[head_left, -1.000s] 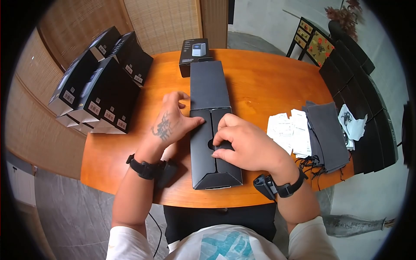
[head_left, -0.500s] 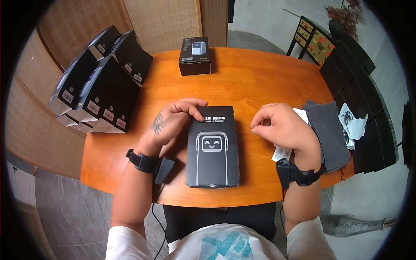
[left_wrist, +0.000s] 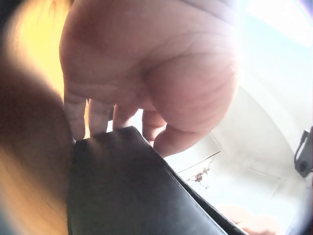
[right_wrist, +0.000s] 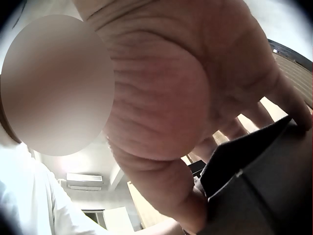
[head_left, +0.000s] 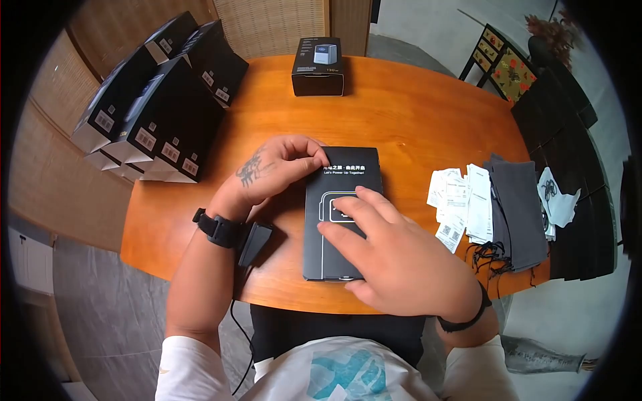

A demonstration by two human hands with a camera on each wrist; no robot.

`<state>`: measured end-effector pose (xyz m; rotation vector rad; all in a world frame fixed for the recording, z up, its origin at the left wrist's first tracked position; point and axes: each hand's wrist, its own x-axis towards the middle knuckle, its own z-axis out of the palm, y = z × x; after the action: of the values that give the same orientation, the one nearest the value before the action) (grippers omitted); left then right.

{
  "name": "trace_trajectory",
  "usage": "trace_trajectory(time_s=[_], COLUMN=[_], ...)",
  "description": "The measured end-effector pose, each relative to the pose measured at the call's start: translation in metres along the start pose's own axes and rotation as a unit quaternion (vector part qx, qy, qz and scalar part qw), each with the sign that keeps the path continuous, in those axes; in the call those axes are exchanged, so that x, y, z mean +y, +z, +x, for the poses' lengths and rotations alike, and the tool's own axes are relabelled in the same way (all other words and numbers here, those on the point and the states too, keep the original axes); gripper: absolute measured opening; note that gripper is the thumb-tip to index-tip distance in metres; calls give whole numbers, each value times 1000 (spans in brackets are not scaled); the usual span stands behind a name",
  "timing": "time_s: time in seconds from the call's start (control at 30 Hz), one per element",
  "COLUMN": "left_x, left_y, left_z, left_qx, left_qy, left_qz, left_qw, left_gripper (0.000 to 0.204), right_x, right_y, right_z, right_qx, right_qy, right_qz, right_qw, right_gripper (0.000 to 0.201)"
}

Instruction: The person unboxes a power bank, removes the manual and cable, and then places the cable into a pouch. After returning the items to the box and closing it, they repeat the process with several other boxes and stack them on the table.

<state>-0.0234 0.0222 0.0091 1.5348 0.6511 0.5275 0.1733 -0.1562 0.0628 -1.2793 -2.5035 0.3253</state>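
A black box lies in front of me, its lid down with white lettering and the outline of a smiling device on top. At its far left corner my left hand holds on, thumb on the lid's edge and fingers curled over the far side. In the left wrist view those fingers reach down behind the black box. My right hand is spread over the lid's near right half, its thumb by the near edge. The right wrist view has a black flap tilted up beside the right fingers.
Another black box with a printed device stands at the table's far edge. Several stacked boxes are at the left. White paper slips, grey drawstring pouches and a white bag with a cable lie at the right, beside more black boxes.
The long lid was folded out away from me, showing two inner flaps; it now lies over the box. My right hand lifted off to the right, then came back onto the lid. The head view shifted.
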Motion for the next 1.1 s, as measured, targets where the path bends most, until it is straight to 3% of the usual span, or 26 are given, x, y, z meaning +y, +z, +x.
trace_trajectory(time_s=[0.17,0.33,0.43,0.57,0.73,0.87,0.97,1.1], left_x=[-4,-5,-5,-7,-5,-13,19,25], left_y=[1,-1,0,-5,-7,-19,-12,-29], left_z=[1,-2,-2,1,2,3,-18,-61], left_qx=[-7,-25,-28,-52,-59,-25,30,106], left_qy=[11,6,36,-6,9,38,6,166], left_qz=[-21,-2,23,12,4,87,349,513], left_qw=[1000,1000,999,999,998,995,937,836], left_gripper=[4,15,20,23,20,19,24,21], right_x=[4,13,17,10,12,-10,-16,-5], right_y=[1,7,21,24,21,6,2,2], right_z=[-1,4,12,19,16,9,5,-4], right_qx=[-18,-29,29,-4,8,-18,-46,-52], right_qy=[-3,3,24,73,67,120,136,135], right_qz=[23,23,8,-34,-19,-52,-87,-55], right_qw=[1000,999,999,997,998,991,986,988], right_gripper=[68,78,87,94,91,89,89,92])
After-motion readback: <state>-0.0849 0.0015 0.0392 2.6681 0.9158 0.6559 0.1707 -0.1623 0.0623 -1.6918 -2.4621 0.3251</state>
